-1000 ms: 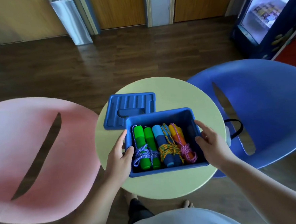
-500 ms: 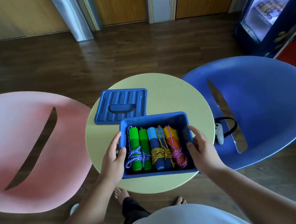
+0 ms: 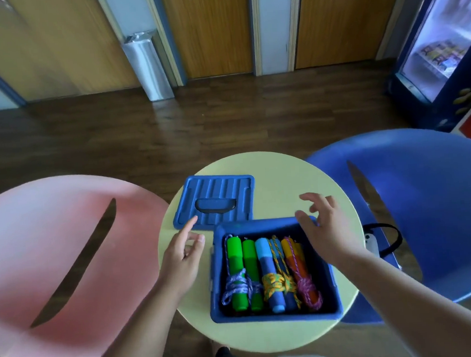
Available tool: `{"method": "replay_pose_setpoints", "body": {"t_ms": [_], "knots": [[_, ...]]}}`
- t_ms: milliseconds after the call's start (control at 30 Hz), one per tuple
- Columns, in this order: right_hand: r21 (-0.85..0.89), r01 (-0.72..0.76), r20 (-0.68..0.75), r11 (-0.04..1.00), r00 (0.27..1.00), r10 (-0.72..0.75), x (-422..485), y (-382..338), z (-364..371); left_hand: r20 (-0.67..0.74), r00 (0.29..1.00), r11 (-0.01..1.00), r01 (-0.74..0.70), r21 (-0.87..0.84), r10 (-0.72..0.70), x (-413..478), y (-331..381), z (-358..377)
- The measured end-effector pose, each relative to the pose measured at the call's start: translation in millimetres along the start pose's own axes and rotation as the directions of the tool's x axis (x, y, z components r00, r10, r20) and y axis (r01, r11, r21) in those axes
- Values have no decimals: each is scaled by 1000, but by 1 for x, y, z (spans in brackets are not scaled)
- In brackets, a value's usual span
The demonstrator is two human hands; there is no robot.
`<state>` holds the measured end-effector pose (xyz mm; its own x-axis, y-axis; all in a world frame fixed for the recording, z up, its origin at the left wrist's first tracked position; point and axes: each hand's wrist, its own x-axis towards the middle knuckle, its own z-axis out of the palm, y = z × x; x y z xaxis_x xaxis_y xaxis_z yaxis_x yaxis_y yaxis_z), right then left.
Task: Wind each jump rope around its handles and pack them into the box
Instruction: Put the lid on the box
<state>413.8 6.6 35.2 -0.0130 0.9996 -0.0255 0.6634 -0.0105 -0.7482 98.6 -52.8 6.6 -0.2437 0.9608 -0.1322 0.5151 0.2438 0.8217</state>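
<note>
a pink chair [image 3: 53, 260] and a blue chair [image 3: 426, 206] flank the round bench [image 3: 284, 180], where the open box [image 3: 277, 316] sits near right, its front wall close to the bench's rim, and the lid [image 3: 215, 188] lies flat just behind its far left corner, bare bench beside it. three wound jump ropes [image 3: 266, 271] lie side by side in the box. the left hand [image 3: 182, 254] hovers loose and empty by the box's left wall; the right hand [image 3: 324, 225], fingers spread, holds nothing over the far right corner.
</note>
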Motion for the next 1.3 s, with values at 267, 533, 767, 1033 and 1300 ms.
{"method": "replay_pose_setpoints", "body": {"t_ms": [267, 533, 767, 1033, 1300], "knots": [[-126, -114, 306, 985, 940, 148, 100, -56, 68, -13, 996, 995, 84, -46, -84, 112, 1, -35], [-213, -371, 353, 904, 834, 425, 166, -54, 127, 153, 962, 970, 212, 117, -228, 203, -37, -37], [-272, -448, 328, 852, 789, 520, 181, -38, 166, 116, 952, 948, 261, 181, -285, 240, -67, -23], [-319, -421, 278, 849, 815, 509, 190, -30, 168, 92, 944, 928, 288, 236, -316, 254, -68, -23], [-159, -369, 187, 916, 899, 395, 196, -42, 135, 12, 950, 950, 312, 21, -312, 245, -41, -32]]}}
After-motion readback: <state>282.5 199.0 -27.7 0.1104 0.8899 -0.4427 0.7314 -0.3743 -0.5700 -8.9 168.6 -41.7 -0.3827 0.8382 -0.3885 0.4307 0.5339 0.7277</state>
